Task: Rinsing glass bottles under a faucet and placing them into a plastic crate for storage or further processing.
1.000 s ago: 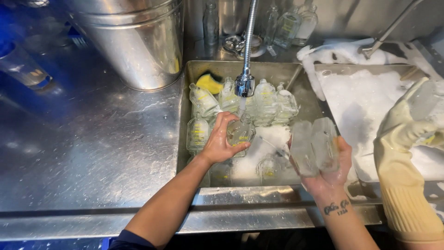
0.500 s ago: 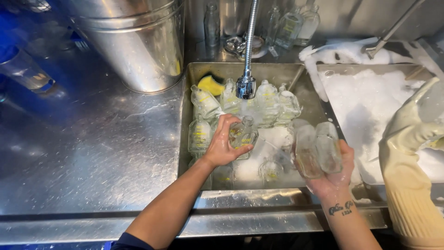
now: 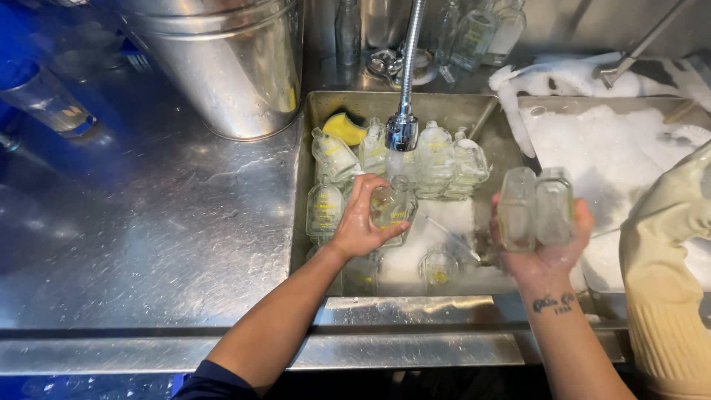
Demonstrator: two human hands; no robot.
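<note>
Holding a small clear glass bottle (image 3: pixel 390 207) under the faucet head (image 3: pixel 402 132), the left hand (image 3: pixel 361 222) has its fingers wrapped round the bottle's body; the bottle's neck points up toward the spout, just below it. Grip is closed on the glass, thumb on the near side.

The right hand (image 3: pixel 546 237) is raised over the divider between the two basins. It is clamped on two clear bottles (image 3: pixel 535 206) held side by side, upright, necks up, palm behind them and fingers curled round their lower parts.

The steel sink basin (image 3: pixel 311 133) below the left hand contains more of the same bottles: several lying or leaning in a row (image 3: pixel 437 159) behind the faucet, one with yellow markings (image 3: pixel 324 209) at the left wall, others partly sunk in foam (image 3: pixel 438 267) near the front edge. A yellow sponge (image 3: pixel 344 127) lies in the back left corner of the basin.

The right-hand basin (image 3: pixel 563 104) is filled with white suds. At the right edge, a co-worker's arm in a pale yellow rubber glove (image 3: pixel 670 244) reaches in over the suds; its fingers are out of frame.

On the steel counter (image 3: pixel 148 244) to the left stands a large metal bucket (image 3: pixel 222 59), just beside the sink rim. A drinking glass (image 3: pixel 44 100) stands farther left, well apart. More bottles (image 3: pixel 474 33) stand behind the faucet at the back wall.
</note>
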